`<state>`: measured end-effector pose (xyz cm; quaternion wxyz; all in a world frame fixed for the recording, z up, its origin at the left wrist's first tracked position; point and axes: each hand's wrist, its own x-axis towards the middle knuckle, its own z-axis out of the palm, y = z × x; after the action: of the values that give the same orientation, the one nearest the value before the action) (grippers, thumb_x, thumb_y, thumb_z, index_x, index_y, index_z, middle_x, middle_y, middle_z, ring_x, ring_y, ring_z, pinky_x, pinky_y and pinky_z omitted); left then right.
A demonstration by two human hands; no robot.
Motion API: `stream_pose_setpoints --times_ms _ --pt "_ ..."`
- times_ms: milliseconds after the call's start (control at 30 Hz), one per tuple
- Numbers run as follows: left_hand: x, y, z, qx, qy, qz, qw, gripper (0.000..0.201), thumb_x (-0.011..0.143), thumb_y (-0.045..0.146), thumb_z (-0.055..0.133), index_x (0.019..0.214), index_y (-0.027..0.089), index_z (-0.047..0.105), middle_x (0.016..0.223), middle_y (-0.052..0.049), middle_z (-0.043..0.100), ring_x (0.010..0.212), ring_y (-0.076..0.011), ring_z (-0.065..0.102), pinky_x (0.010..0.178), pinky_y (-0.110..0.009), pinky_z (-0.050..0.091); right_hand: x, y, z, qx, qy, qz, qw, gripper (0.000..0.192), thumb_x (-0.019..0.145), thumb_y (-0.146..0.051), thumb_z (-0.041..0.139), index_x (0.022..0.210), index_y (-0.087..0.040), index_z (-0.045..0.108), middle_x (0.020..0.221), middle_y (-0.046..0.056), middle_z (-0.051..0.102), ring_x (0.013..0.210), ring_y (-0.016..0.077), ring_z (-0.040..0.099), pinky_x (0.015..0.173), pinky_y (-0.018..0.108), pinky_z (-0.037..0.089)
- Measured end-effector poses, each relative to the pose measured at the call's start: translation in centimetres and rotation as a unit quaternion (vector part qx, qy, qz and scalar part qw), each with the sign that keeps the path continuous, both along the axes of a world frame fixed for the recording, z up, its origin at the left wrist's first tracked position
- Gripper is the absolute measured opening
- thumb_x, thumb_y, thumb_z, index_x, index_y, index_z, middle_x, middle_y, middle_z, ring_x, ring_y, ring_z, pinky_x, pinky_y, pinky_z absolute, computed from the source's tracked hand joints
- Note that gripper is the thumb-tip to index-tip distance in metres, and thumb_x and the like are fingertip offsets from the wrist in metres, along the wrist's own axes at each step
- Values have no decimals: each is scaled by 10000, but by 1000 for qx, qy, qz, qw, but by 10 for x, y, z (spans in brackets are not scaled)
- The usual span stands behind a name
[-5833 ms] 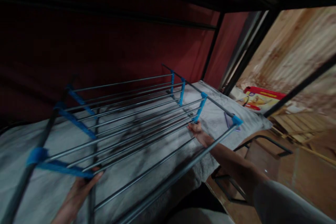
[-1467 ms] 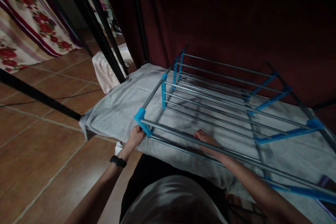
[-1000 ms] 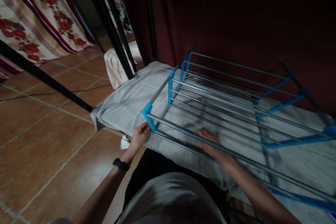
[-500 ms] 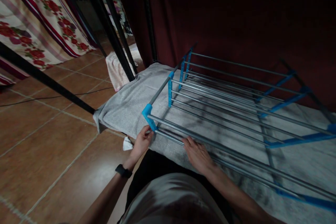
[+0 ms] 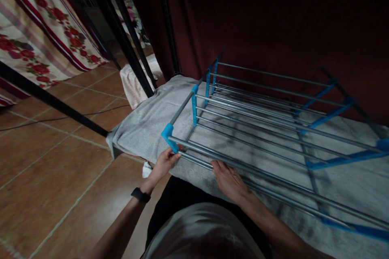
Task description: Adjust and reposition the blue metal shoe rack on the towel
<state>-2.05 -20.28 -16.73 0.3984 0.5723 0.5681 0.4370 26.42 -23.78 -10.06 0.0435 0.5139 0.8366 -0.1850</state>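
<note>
A rack of grey metal tubes (image 5: 258, 139) with blue plastic joints lies across a grey cloth. At its near left corner, my left hand (image 5: 163, 163) pinches the lower end of the blue plastic connector (image 5: 167, 132), thumb in front and fingertips partly hidden behind. My right hand (image 5: 228, 177) is closed over the lower front tube (image 5: 196, 159), a short way to the right of that corner. Its fingertips curl over the tube and the thumb is out of sight. More blue brackets (image 5: 195, 109) stand along the rack's left side.
The grey cloth (image 5: 146, 129) covers a low platform. Black metal posts (image 5: 121, 32) rise at the left, and a slanted black bar (image 5: 54, 101) meets the platform corner. A dark red panel (image 5: 258, 20) stands behind. Tiled floor (image 5: 60, 178) and a floral curtain (image 5: 39, 32) lie left.
My left hand has moved up onto the bottom of the corner connector, its fingers now behind it. My right hand stays on the tube. The view has shifted slightly.
</note>
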Motion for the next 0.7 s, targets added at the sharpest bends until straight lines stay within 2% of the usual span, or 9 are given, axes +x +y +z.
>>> stream_pose_setpoints --times_ms 200,400,700 --pt "0 0 -4 10 23 8 1000 285 799 465 632 880 192 630 956 -72 721 900 -224 656 871 -366 534 1 -1 -1 4 12 0 1000 414 1008 -139 276 1348 -223 497 1278 107 655 1107 251 650 919 375 470" --pt "0 -1 -8 21 24 7 999 274 824 464 620 891 198 624 847 -46 686 882 -217 640 866 -363 531 2 -1 2 5 11 -3 1000 431 1014 -159 258 1368 -233 493 1291 103 654 1090 246 661 911 373 484" --pt "5 -2 2 15 35 10 999 322 810 532 607 842 212 598 810 -44 667 839 -216 616 828 -355 519 4 -1 -1 9 25 -1 1000 441 1010 -167 269 1377 -244 501 1338 90 637 1156 242 631 955 366 472"
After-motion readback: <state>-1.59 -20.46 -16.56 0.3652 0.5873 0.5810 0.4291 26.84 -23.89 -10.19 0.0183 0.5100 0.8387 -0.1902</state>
